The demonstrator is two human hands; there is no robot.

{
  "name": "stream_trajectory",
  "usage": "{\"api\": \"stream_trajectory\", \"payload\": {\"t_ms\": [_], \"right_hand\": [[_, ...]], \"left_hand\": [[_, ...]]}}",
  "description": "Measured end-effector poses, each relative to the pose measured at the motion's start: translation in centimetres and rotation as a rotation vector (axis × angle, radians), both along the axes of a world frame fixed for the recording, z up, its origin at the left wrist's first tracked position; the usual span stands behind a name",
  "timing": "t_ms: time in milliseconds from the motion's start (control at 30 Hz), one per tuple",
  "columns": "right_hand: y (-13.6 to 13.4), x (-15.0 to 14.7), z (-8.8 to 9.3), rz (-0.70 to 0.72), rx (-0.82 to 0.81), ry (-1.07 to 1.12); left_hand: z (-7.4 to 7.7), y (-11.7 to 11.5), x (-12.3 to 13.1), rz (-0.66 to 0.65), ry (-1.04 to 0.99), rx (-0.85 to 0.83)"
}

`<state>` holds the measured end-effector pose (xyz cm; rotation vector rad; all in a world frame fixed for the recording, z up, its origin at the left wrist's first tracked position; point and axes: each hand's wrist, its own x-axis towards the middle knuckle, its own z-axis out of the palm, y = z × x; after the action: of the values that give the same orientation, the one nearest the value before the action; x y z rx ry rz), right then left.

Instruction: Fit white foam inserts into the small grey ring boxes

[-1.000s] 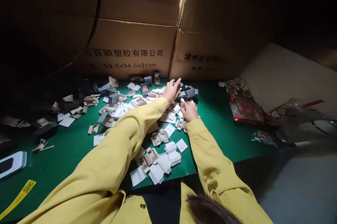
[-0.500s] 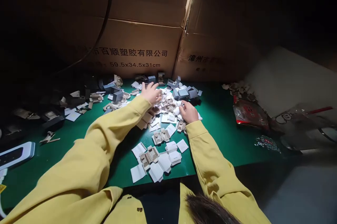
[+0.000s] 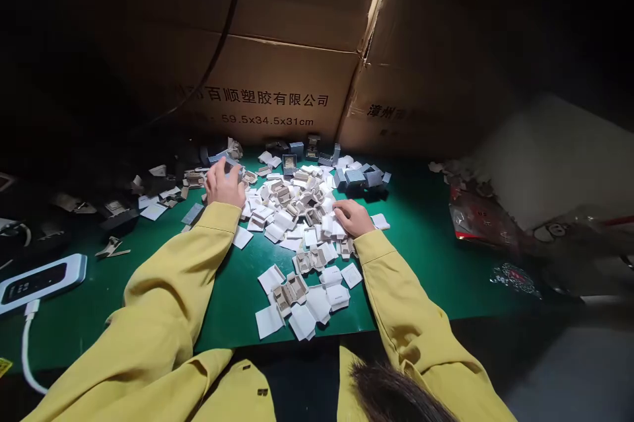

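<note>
My left hand (image 3: 224,184) is at the left side of a heap of folded white and grey card pieces (image 3: 284,196). Its fingers curl round a small blue-grey box (image 3: 231,167), mostly covered by the hand. At the heap's right edge rests my right hand (image 3: 353,217), thumb and fingers drawn together against white card pieces (image 3: 331,225); what lies between the fingertips is hidden. An open blue-grey box (image 3: 290,164) stands behind the heap, its pale insert showing. Nearer to me lie unfolded grey card inserts (image 3: 290,292) and white flaps (image 3: 317,304).
Several blue-grey boxes (image 3: 355,177) sit behind right on the green tabletop (image 3: 416,244). Large cartons (image 3: 277,72) wall off the back. To the left lie dark boxes (image 3: 117,214) and a white device (image 3: 42,282) with a cable; a red packet (image 3: 478,220) lies right.
My left hand has moved left from the back of the heap to the small blue-grey box, uncovering the open box. My right hand stays at the heap's right edge. The view has shifted slightly left.
</note>
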<state>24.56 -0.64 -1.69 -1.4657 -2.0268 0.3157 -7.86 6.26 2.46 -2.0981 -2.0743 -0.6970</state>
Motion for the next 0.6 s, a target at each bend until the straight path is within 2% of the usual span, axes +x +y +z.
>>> {"api": "stream_trajectory", "payload": {"t_ms": [67,133,267,333,400,467,533,600], "right_hand": [[-0.5,-0.6,0.4,0.069,-0.007,0.004],[-0.9,-1.1,0.7,0.116,-0.005,0.006],[-1.1,-1.6,0.8,0.140,0.001,0.014],[-1.0,-1.6,0.7,0.129,-0.013,0.019],[-0.8,-1.5,0.6,0.119,-0.033,0.019],[-0.7,-1.4,0.5,0.118,-0.047,0.015],[-0.6,-1.4,0.6,0.121,-0.057,0.017],[-0.6,-1.5,0.6,0.120,-0.064,0.024]], "left_hand": [[0.0,0.0,-0.6,0.069,-0.073,-0.077],[-0.2,0.2,-1.2,0.075,-0.139,-0.140],[-0.9,0.7,-1.4,0.002,-0.203,-0.066],[-0.6,0.7,-1.1,-0.069,-0.221,-0.046],[0.7,0.2,-0.7,-0.143,-0.215,-0.022],[2.8,-0.6,-0.9,-0.154,-0.178,0.058],[4.8,-1.5,-1.9,-0.024,-0.141,0.167],[5.8,-2.4,-3.6,0.160,-0.134,0.219]]}}
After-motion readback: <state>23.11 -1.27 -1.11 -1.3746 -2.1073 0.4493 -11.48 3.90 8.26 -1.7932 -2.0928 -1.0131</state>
